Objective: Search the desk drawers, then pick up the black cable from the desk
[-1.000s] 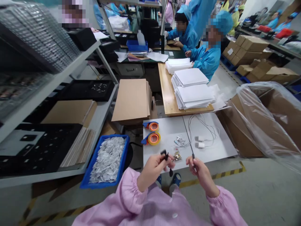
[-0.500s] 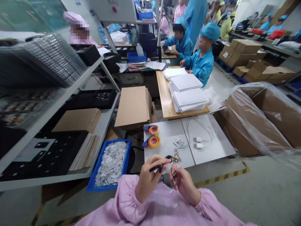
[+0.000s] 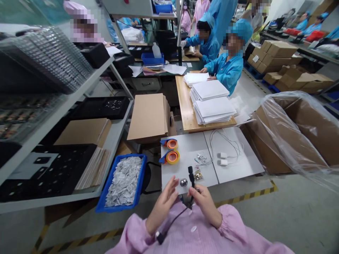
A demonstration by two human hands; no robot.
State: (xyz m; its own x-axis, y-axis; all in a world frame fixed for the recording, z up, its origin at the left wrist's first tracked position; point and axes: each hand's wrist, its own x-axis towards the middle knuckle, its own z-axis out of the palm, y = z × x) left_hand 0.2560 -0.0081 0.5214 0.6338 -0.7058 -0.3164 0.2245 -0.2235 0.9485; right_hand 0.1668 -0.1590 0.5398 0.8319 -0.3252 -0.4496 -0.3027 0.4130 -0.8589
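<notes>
My right hand (image 3: 202, 199) is closed on a black cable (image 3: 192, 178), its connector end pointing up and the rest hanging down over my pink smock to a plug (image 3: 160, 237). To the left, my left hand (image 3: 163, 205) has its fingers apart and holds nothing. A small round metallic object (image 3: 183, 182) lies at the white table's (image 3: 186, 143) near edge, between the hands. Just beyond my right hand is a pile of small brass-coloured parts (image 3: 198, 174). Farther back lie small silver parts (image 3: 201, 157) and white cables with two adapters (image 3: 222, 162).
Two tape dispensers (image 3: 172, 156) sit on the table's left side. A blue bin of white packets (image 3: 124, 181) and a loaded shelf (image 3: 106, 173) stand left. Stacked white sheets (image 3: 213, 107) lie beyond, near a person in blue (image 3: 227, 70). A plastic-lined carton (image 3: 291, 141) is at right.
My left hand has let go of the black cable and opened, moving slightly left and down. The cable is now upright in my right hand. The round metallic object has come into view.
</notes>
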